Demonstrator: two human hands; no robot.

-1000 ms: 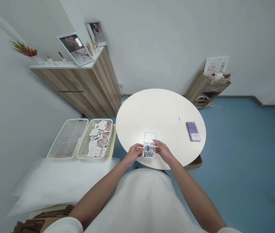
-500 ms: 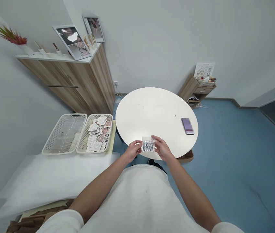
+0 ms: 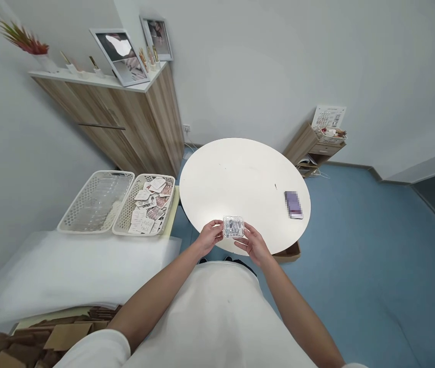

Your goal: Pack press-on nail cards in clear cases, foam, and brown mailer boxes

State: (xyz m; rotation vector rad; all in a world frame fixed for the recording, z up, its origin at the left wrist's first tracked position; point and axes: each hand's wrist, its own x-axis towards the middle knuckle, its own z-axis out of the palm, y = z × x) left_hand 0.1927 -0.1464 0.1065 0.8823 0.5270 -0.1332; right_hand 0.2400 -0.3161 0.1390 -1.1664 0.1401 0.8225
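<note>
A small clear plastic case [image 3: 233, 227] with a row of patterned press-on nails inside is held over the near edge of the white oval table [image 3: 236, 168]. Its lid looks closed. My left hand [image 3: 210, 237] pinches the left side of the case, thumb and fingers closed on it. At the right side, my right hand [image 3: 256, 246] has its thumb and a finger against the case edge, with the lower fingers reaching out loosely beneath it.
Left of the table stand a white basket [image 3: 116, 221] of clear cases and another basket [image 3: 114, 229] of nail cards. White sheeting [image 3: 87, 266] and brown cardboard [image 3: 67, 335] lie nearer me. A purple blurred object [image 3: 293, 204] rests at the table's right.
The case's lid, raised behind the nails before, now lies over them. My right hand has slid lower along the right edge, its lower fingers extended. The view has shifted slightly.
</note>
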